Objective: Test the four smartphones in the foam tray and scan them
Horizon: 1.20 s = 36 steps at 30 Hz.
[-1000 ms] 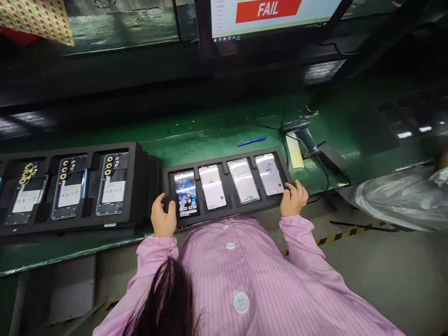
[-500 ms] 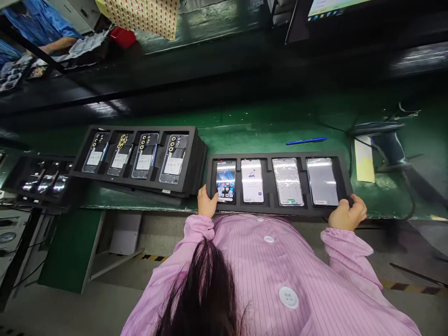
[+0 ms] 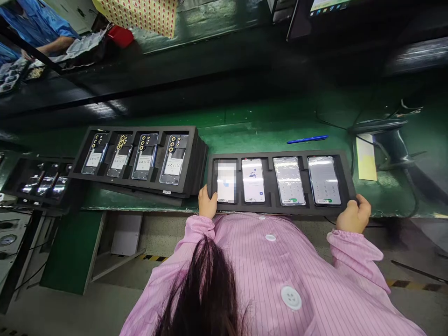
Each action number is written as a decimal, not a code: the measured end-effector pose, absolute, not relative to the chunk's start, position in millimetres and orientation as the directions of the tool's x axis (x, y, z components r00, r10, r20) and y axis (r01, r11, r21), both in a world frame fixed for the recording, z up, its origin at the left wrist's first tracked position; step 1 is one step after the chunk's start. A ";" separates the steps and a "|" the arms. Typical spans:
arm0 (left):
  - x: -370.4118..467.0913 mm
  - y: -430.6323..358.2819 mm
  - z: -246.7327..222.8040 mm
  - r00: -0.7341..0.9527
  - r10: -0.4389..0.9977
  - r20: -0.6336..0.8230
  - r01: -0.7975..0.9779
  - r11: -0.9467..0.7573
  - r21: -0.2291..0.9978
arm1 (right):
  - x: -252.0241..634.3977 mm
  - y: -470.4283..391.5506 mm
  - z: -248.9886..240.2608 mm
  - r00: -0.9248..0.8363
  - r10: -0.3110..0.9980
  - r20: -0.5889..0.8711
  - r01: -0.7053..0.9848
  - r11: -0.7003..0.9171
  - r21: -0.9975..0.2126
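two bare hands grip a flat black foam tray [image 3: 280,210] at the centre of the frame, lying on a glossy green bench [image 3: 266,128]. the left hand [image 3: 207,205] curls over the tray's near left corner; the right hand [image 3: 353,215] closes on the near right corner. four slim rectangular phones [image 3: 289,180] lie face up in its moulded pockets, glass screens lit. left of it, touching, sits a stack of matching trays [image 3: 138,156] with open-backed phones. a blue pen [image 3: 307,139] lies behind.
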State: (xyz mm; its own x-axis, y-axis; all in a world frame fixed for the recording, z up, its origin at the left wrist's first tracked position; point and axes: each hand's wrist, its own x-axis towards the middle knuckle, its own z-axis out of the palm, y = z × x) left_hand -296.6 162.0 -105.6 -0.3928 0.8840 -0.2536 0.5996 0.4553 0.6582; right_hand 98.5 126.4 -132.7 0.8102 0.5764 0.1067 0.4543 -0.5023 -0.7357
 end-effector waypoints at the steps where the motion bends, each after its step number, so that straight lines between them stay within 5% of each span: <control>1: -296.6 162.1 -105.6 -0.396 0.883 -0.253 0.605 0.458 0.652 | 98.1 126.8 -131.5 0.803 0.585 0.113 0.467 -0.501 -0.729; 9: -298.8 158.1 -114.7 -0.370 0.916 -0.156 0.704 0.386 0.596 | 58.4 116.1 -121.5 0.517 0.745 0.422 0.808 -0.263 -0.526; 13: -294.2 153.8 -115.0 -0.319 0.948 -0.002 0.822 0.278 0.498 | 28.5 103.3 -116.8 0.211 0.898 0.387 0.871 0.008 -0.492; 16: -280.6 151.7 -107.2 -0.082 0.975 0.205 0.927 -0.001 0.375 | 18.5 100.6 -113.7 0.049 0.935 0.352 0.858 0.141 -0.494; 19: -258.7 154.1 -98.1 0.348 0.906 0.242 0.864 -0.410 0.293 | 17.8 101.4 -112.0 0.133 0.897 0.421 0.837 0.125 -0.532; 22: -237.2 160.9 -93.9 0.531 0.826 0.189 0.771 -0.563 0.298 | 20.0 99.8 -112.2 0.247 0.867 0.432 0.810 0.060 -0.584; 30: -211.2 171.1 -96.0 0.565 0.818 0.110 0.773 -0.571 0.278 | 23.3 83.9 -117.0 0.358 0.861 0.362 0.775 -0.058 -0.629; 36: -220.2 170.5 -94.2 0.471 0.865 0.172 0.829 -0.501 0.248 | 33.2 81.2 -119.4 0.394 0.847 0.356 0.831 -0.163 -0.532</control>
State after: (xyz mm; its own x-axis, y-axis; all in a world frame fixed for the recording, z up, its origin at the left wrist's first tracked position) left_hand -220.2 170.5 -94.2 0.4714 0.8650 0.1720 0.8291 -0.5012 0.2479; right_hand 33.2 81.2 -119.4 0.3941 0.8473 0.3561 0.8309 -0.1629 -0.5320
